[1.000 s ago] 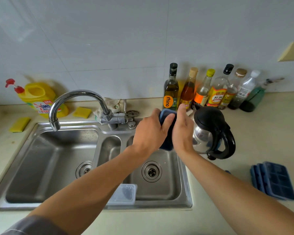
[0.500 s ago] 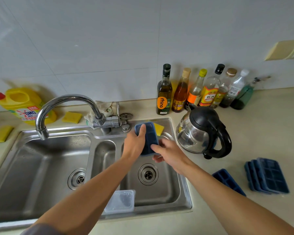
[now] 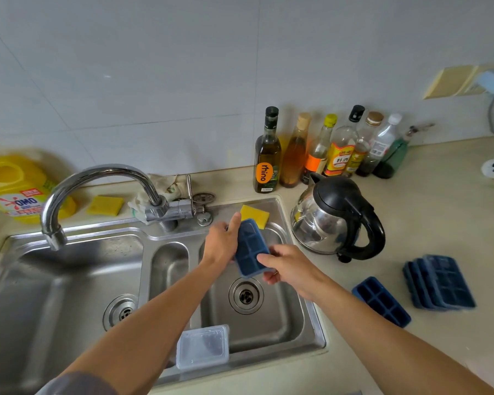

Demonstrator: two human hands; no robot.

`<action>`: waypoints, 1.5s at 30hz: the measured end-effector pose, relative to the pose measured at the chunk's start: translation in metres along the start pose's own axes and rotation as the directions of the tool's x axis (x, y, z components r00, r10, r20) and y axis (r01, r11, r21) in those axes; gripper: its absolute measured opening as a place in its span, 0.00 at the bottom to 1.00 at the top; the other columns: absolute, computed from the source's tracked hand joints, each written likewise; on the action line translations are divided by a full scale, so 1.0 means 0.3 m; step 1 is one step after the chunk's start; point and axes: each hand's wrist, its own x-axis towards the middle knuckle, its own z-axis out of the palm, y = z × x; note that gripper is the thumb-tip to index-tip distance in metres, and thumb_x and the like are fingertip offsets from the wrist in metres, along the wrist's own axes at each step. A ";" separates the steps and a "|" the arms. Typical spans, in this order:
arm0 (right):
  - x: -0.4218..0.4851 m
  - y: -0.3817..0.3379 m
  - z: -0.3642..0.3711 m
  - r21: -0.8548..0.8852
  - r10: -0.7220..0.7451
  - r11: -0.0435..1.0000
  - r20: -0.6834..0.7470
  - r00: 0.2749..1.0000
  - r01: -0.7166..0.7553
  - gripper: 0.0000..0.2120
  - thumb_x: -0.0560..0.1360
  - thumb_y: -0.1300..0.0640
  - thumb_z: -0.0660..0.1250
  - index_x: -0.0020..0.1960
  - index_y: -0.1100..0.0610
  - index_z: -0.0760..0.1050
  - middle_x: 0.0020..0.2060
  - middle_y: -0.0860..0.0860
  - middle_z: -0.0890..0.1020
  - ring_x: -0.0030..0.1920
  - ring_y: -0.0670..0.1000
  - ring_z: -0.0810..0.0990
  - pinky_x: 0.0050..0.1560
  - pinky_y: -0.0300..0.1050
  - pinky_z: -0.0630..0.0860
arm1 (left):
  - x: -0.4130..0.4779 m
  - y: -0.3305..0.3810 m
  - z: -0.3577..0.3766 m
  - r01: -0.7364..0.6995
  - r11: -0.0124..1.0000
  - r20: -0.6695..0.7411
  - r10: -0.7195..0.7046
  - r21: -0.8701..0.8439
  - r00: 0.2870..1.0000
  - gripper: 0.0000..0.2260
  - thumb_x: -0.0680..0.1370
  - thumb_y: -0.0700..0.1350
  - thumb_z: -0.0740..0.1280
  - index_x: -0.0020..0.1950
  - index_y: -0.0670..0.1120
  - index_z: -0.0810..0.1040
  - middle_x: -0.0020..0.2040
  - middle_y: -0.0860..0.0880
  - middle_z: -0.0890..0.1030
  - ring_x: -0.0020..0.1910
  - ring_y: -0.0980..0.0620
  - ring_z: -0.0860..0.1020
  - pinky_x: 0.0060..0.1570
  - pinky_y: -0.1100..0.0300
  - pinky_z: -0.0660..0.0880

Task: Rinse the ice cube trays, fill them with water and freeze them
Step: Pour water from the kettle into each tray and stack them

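I see a beige counter [image 3: 439, 215], steel sink [image 3: 69, 295] set into it under both hands. Right of the right hand [image 3: 293, 270] lies one blue ice tray [image 3: 381, 301], a stack of trays [image 3: 439, 283] further right; a kettle [image 3: 337, 218] stands beyond that hand, bottles [image 3: 341, 151] behind it. Far left of the left hand [image 3: 221, 245] sit a yellow jug [image 3: 15, 189] and sponge [image 3: 104, 205]

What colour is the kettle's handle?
Black. The kettle handle shows best in the head view, beside the sink.

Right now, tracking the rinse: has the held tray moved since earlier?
Yes. The tray has dropped away from the olive oil bottle toward the right drain.
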 end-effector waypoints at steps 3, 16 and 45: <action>-0.008 0.001 0.008 0.017 0.009 1.000 0.001 1.000 -0.009 0.07 0.81 0.59 0.67 0.55 0.61 0.80 0.40 0.56 0.83 0.36 0.49 0.81 0.41 0.45 0.79 | -0.008 -0.008 -0.008 0.010 1.000 0.002 -0.010 -0.004 1.000 0.22 0.81 0.64 0.59 0.48 0.45 0.74 0.41 0.46 0.79 0.39 0.49 0.80 0.31 0.58 0.76; -0.120 0.021 -0.102 0.063 0.040 0.997 -0.081 0.996 -0.035 0.09 0.81 0.57 0.68 0.57 0.60 0.73 0.45 0.59 0.85 0.36 0.54 0.83 0.42 0.49 0.81 | -0.098 0.025 0.105 0.100 0.991 0.081 -0.093 -0.090 0.992 0.24 0.80 0.67 0.59 0.53 0.47 0.78 0.50 0.43 0.83 0.48 0.45 0.84 0.45 0.46 0.85; -0.558 0.468 -1.177 -0.321 -0.114 0.946 -0.431 0.895 -0.035 0.08 0.82 0.53 0.64 0.59 0.53 0.75 0.45 0.46 0.80 0.39 0.45 0.78 0.36 0.40 0.71 | -0.646 0.289 1.225 -0.061 0.987 0.311 0.104 -0.147 0.945 0.15 0.82 0.35 0.63 0.63 0.50 0.80 0.53 0.50 0.85 0.48 0.50 0.86 0.44 0.54 0.84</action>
